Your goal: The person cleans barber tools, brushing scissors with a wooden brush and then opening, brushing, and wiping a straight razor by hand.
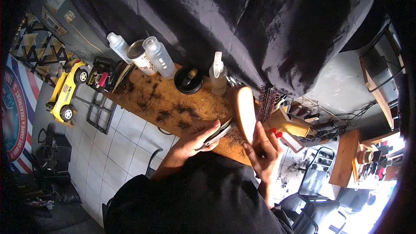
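Observation:
My left hand [195, 138] is closed round a dark, shiny metal tool [220, 132], held over the front edge of the wooden table; its exact kind is hard to tell. Close to its right, my right hand [265, 151] grips a wooden brush [245, 113], its pale curved back brightly lit. The brush's left side comes near the tool's tip. Clumps of dark hair lie on the wooden table [134, 87]. Behind the hands stands a spray bottle [218, 76], with a round black bowl [188, 80] to its left.
Bottles [159, 58] and a can [141, 56] stand at the table's back left. A round bristle brush [267, 103] and a yellow holder [290, 123] are right. A yellow toy car [66, 90] is far left. Dark cloth [216, 13] hangs behind; a chair [318, 171] stands right.

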{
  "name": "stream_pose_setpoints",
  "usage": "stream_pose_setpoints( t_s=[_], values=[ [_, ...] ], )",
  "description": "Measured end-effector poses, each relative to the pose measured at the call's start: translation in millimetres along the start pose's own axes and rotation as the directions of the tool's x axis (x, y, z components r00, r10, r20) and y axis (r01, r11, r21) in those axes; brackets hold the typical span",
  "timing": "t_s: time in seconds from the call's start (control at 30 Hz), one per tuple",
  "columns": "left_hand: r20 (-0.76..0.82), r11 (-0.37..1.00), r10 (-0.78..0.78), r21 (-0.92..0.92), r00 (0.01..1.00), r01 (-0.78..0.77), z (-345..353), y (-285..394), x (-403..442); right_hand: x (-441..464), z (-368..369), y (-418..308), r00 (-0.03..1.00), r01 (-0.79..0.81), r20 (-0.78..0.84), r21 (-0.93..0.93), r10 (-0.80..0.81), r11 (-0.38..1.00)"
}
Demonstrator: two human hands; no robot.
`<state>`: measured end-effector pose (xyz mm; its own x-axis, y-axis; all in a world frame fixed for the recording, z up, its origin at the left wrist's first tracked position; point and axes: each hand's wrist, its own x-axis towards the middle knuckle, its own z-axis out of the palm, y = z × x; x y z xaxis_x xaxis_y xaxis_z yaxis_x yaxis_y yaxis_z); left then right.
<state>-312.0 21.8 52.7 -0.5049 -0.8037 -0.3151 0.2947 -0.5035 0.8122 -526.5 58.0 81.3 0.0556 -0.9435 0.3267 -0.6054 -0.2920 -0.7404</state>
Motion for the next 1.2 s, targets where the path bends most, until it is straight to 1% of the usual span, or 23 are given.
stream_pose_setpoints(
  t_s=[0.03,0.07,0.1,0.13,0.17,0.2,0.23,0.3,0.37,0.43,0.53,0.63,0.7,0.77,0.8,0.83,0.9,0.93,0.97,1.03,1.07,1.17,1.2],
  values=[
    [-0.027,0.998,-0.022,-0.064,0.999,0.02,-3,-7,3,-3,-4,-3,0.995,-0.063,0.085,0.024,0.061,0.998],
    [-0.079,0.999,0.047,-0.004,0.996,-0.047,-9,-18,5,-5,-3,0,0.986,0.117,0.115,0.033,-0.12,0.993],
    [-0.127,0.992,0.117,0.058,0.985,-0.11,-11,-28,4,-3,-5,0,0.965,0.126,0.213,0.145,-0.155,0.981],
    [-0.333,0.974,0.017,-0.207,0.943,-0.09,-4,-34,2,-5,0,4,0.94,0.191,0.244,0.207,-0.24,0.96],
    [-0.158,0.959,-0.104,-0.276,0.982,0.057,-18,-36,23,-8,6,8,0.907,0.252,0.27,0.27,-0.325,0.929],
    [-0.14,0.999,-0.014,-0.046,0.99,0.008,-27,-42,23,-8,8,5,0.884,0.246,0.308,0.335,-0.353,0.909],
    [-0.099,0.981,0.069,0.186,0.993,-0.05,1,-2,14,-9,8,2,0.869,0.225,0.355,0.333,-0.343,0.915],
    [-0.186,0.991,0.058,0.132,0.981,-0.034,-8,-26,21,-8,12,5,0.9,0.298,0.218,0.324,-0.377,0.898],
    [-0.156,0.992,0.075,0.116,0.985,-0.058,0,-10,-4,-7,-3,-6,0.961,0.054,0.26,0.177,-0.099,0.983],
    [0.026,0.994,0.044,0.094,0.999,-0.046,-5,-8,3,-9,2,6,0.993,0.001,0.114,0.132,-0.016,0.991],
    [0.081,0.995,-0.003,0.104,0.997,-0.005,-2,0,5,-4,0,12,0.996,-0.043,-0.081,0.062,0.048,0.997],
    [0.092,0.996,-0.04,0.083,0.995,0.033,2,2,4,1,-6,10,0.992,0.002,-0.129,-0.002,-0.003,1.0],
    [0.056,1.0,-0.027,-0.004,0.998,0.027,5,0,5,0,-9,10,0.994,0.091,-0.063,0.023,-0.089,0.996],
    [0.058,0.999,0.031,0.015,0.998,-0.032,-3,-8,6,-8,-11,10,0.983,0.059,0.165,0.149,-0.083,0.987],
    [-0.141,0.999,-0.013,0.029,0.99,0.017,-3,-24,4,-8,-5,12,0.961,0.156,0.196,0.21,-0.198,0.965],
    [-0.056,0.99,0.084,-0.11,0.995,-0.09,-8,-30,1,-7,0,11,0.925,0.249,0.218,0.273,-0.312,0.929],
    [-0.108,0.973,0.015,0.232,0.994,0.011,-26,-42,28,-8,5,5,0.902,0.209,0.296,0.34,-0.315,0.917],
    [-0.122,0.965,0.085,0.257,0.989,-0.051,-18,-36,22,-9,9,7,0.916,0.217,0.247,0.355,-0.315,0.909],
    [-0.076,0.92,0.257,0.324,0.963,-0.22,-22,-42,23,-7,12,7,0.928,0.227,0.198,0.369,-0.315,0.901],
    [-0.137,0.988,-0.151,-0.054,0.979,0.145,-8,-21,2,-4,-4,-4,0.969,0.087,0.211,0.198,-0.129,0.976],
    [0.013,0.998,-0.059,-0.011,0.998,0.059,-9,-17,5,-5,1,2,0.987,0.057,0.13,0.246,-0.091,0.968],
    [0.033,0.996,-0.082,0.043,0.996,0.08,4,-4,8,-4,-3,6,1.0,-0.024,0.02,0.026,0.024,0.999],
    [0.036,0.996,-0.083,0.042,0.996,0.082,8,-1,8,-1,-3,7,0.999,0.009,-0.043,0.051,-0.007,0.999]
  ],
)
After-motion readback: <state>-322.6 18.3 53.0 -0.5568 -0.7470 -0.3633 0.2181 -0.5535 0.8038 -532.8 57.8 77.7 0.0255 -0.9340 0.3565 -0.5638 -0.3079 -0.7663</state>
